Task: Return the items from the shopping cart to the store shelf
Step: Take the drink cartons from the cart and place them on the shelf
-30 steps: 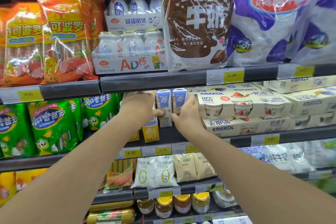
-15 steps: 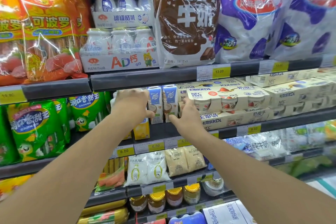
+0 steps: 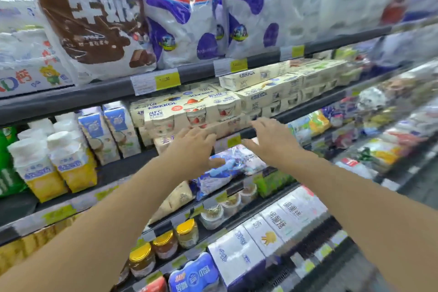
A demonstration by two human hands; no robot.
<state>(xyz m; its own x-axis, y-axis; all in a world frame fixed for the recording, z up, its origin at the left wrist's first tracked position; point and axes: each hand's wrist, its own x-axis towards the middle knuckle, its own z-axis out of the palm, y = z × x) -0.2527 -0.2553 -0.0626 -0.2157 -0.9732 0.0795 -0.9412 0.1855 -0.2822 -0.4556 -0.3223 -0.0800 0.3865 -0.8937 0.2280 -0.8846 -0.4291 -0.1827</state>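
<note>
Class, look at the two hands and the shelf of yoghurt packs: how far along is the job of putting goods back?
Done, it seems: the yoghurt packs sit stacked on the shelf. In hand: nothing. The left hand and right hand are both open and empty, in front of the stack. Left: unclear, since the cart is out of view, so any remaining goods cannot be counted.

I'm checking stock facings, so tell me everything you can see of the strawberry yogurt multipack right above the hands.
The strawberry yogurt multipack is a cream-coloured cardboard sleeve around a row of cups, which show through cut-outs in its front. It bears "NFC" lettering, a red round sticker and strawberry pictures. It lies level on top of another like pack, at the front edge of the middle shelf, with blue-and-white cartons to its left. Neither hand grips it; the left hand is just below it.
</note>
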